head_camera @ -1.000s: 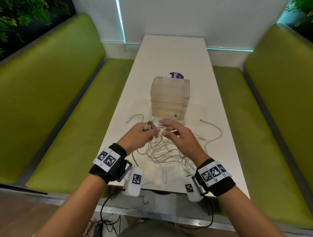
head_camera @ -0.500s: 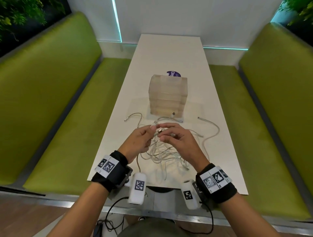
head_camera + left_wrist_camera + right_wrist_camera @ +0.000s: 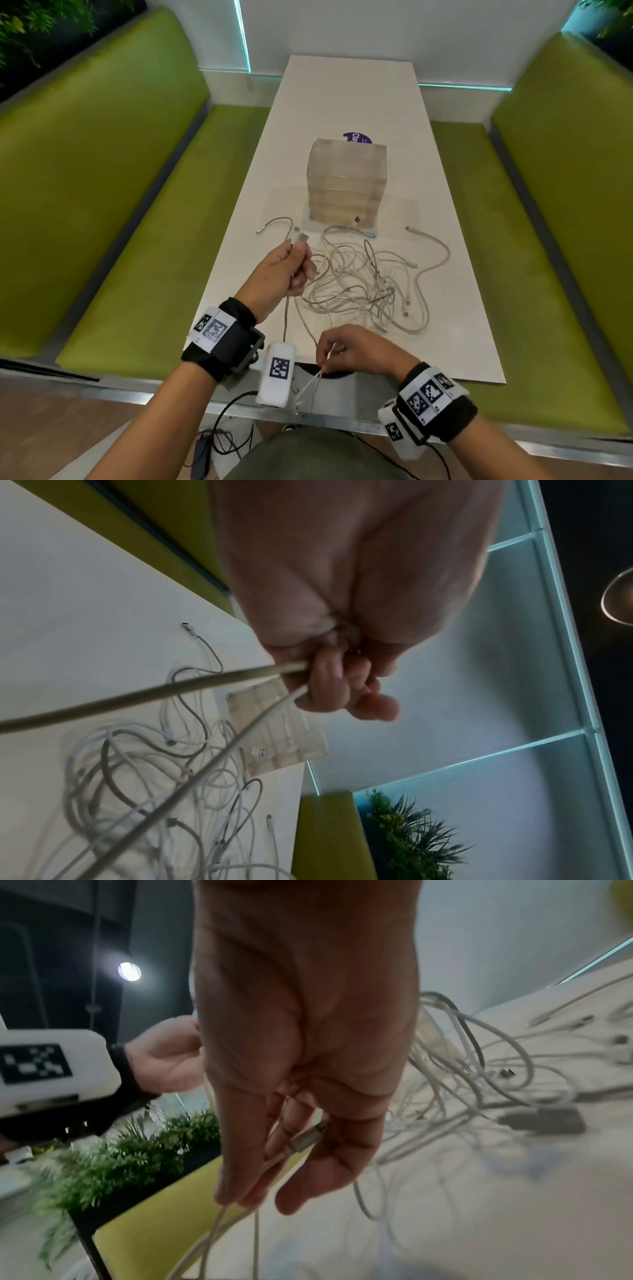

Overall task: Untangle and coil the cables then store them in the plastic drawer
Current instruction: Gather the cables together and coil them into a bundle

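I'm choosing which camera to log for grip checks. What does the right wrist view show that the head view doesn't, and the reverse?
Right wrist only: a metal connector lying across the right hand's fingers. Head only: the plastic drawer, and a USB plug sticking up from the left hand. Both: the cable tangle on the white table, with each hand holding cable.

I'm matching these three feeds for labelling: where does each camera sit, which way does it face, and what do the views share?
Head: on the person's head, looking forward and down the table at the cables and plastic drawer; both forearms, left hand, right hand show.
Left wrist: looks along the left hand gripping cable, tangle below.
Right wrist: looks along the right hand pinching a cable end.
Shared: the tangle appears in all three; the drawer in the head and left wrist views.
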A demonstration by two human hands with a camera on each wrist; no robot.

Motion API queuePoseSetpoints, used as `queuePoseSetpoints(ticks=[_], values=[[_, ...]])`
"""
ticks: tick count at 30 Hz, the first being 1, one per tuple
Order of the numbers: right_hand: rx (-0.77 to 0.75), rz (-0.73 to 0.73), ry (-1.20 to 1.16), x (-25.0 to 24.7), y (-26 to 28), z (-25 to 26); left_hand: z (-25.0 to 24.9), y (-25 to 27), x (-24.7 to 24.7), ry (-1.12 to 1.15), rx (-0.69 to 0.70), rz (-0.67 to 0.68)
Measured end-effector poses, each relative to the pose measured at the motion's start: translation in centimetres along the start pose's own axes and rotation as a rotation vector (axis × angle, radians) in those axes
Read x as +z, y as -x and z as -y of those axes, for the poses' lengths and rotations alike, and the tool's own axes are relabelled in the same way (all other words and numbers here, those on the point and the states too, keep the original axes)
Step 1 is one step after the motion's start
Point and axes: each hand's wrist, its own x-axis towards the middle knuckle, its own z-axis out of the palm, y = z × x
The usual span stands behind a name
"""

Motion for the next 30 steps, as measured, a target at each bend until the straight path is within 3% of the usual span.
queuePoseSetpoints(ticks=[4, 8, 13, 16, 18, 24, 30], values=[[0.009, 0.11, 0.08, 0.5, 0.1, -0.8, 1.1, 0.6, 0.1, -0.083, -0.027, 0.001], [0.022, 0.131, -0.067, -0.8, 1.6, -1.0, 1.4, 0.8, -0.4, -0.113, -0.04, 0.0], [0.283, 0.233, -0.281, -2.5, 3.4, -2.4, 1.4, 0.8, -0.7, -0.122, -0.074, 0.018], [0.36, 0.108, -0.167, -3.4, 3.8, -3.2, 1.5, 0.6, -0.6, -0.079, -0.074, 0.025], [0.348, 0.049, -0.083, -3.4, 3.6, -3.9, 1.6, 0.4, -0.5, -0.064, -0.076, 0.023], [0.251, 0.089, -0.044, -0.2, 1.9, -4.5, 1.8, 0.0, -0.1, -0.057, -0.079, 0.026], [0.097, -0.142, -0.228, 0.5, 0.1, -1.5, 2.0, 0.0, 0.2, -0.05, -0.07, 0.03]])
